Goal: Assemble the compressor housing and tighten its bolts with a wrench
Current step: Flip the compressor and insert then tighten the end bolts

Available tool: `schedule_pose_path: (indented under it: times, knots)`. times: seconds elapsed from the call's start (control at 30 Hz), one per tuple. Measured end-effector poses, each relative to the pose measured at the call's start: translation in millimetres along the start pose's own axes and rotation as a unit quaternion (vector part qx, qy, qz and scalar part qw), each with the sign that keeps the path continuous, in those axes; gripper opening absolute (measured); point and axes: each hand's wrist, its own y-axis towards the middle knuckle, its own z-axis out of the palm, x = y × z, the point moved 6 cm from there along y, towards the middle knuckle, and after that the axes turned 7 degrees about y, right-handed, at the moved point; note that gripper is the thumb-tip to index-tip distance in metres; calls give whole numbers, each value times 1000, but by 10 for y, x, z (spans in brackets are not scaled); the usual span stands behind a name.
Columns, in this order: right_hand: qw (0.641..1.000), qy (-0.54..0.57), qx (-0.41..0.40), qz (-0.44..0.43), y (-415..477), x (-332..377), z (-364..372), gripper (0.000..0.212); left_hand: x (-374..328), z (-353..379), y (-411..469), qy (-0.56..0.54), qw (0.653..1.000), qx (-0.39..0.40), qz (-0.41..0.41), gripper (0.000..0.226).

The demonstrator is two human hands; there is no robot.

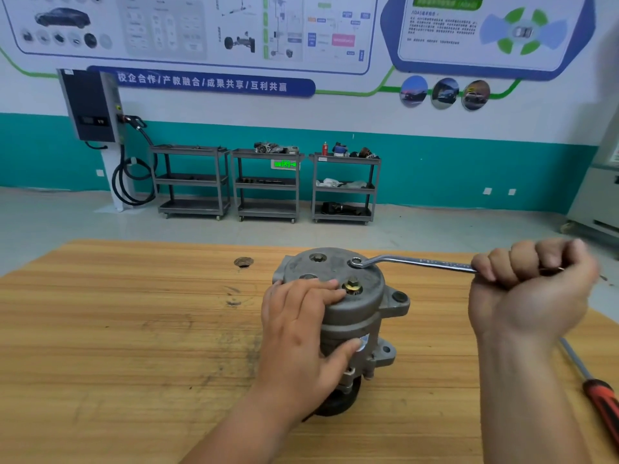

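Observation:
A grey metal compressor housing (360,306) stands upright on the wooden table (134,329). My left hand (301,329) holds it, fingers lying over the top cover and thumb on the side wall. A brass bolt (352,285) sticks up beside my fingertips, and another bolt (317,257) sits at the far side of the cover. My right hand (529,293) grips the handle of a silver ring wrench (415,261). The wrench's ring end (356,262) sits over a bolt at the cover's far right edge.
A red-handled screwdriver (599,403) lies on the table at the right edge. A round hole (243,262) is in the tabletop behind the housing. Three grey shelf carts (268,185) and a wall charger (93,108) stand far back across the floor.

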Motion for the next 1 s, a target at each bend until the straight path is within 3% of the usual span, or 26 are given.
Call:
schedule_pose_path:
  times: [0.1,0.23,0.33,0.57,0.77,1.0]
  knots:
    - [999,23,10,30,97,3,139,44,-22,-5,-4,9,1000,3,0,45]
    - [984,169,30,43,401,223,323,42,-76,45,57,23,1000,19,9,44]
    - [985,125,61,99,529,179,407,29,-74,43,61,21,999,26,9,45]
    - [967,87,76,229,551,-297,268,31,-49,4,44,29,998,47,-1,48]
    - [958,102,93,252,628,-441,218,32,-55,27,46,30,996,89,-9,53]
    - [945,122,96,287,694,-571,125,33,-78,16,41,33,996,85,-15,53]
